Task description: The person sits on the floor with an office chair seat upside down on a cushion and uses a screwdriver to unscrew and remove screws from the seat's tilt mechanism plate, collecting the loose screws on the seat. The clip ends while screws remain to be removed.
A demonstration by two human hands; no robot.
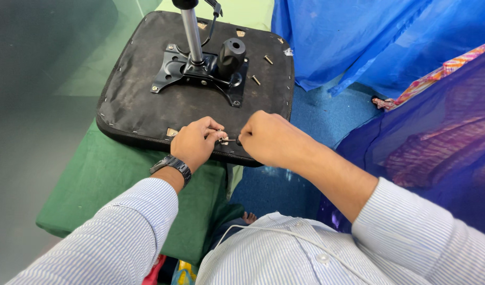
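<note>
An upturned black chair seat [147,100] lies on a green cloth-covered surface [105,174]. A black metal mounting plate [174,66] with a silver gas-lift column [191,31] and a black knob [231,55] is fixed at its middle. My left hand [195,142] pinches a small metal bolt [223,139] at the seat's near edge. Just to the right, my right hand [269,138] is closed around a small dark tool whose tip meets the bolt. Most of the tool is hidden in my fist.
Two loose screws [256,80] [268,59] lie on the seat right of the plate. Blue plastic sheeting [369,37] and blue netting [437,132] hang at the right. Blue carpet [327,116] shows between. A black watch [172,164] is on my left wrist.
</note>
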